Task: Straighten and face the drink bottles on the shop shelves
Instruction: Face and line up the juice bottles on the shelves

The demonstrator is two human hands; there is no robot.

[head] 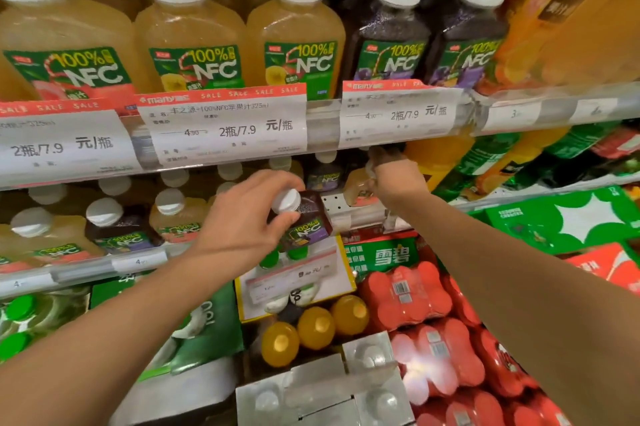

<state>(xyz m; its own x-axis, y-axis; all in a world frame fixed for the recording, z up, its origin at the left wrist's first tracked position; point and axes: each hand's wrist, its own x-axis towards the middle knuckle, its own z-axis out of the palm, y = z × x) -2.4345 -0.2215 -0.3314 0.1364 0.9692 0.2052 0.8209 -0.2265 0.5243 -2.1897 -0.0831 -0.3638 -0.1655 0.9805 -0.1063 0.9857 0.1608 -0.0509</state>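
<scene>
Left hand (pixel 242 218) grasps dark juice bottle (pixel 304 221) at cap, body tilted below grip, off shelf edge. Right hand (pixel 394 176) reaches deeper; grip unclear. Judged rigid, light, smooth: hold shoulder.

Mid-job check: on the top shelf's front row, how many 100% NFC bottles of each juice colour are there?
Pale yellow plastic juice bottles with white caps: 3
Dark purple plastic juice bottles with white caps: 2
Total: 5
</scene>
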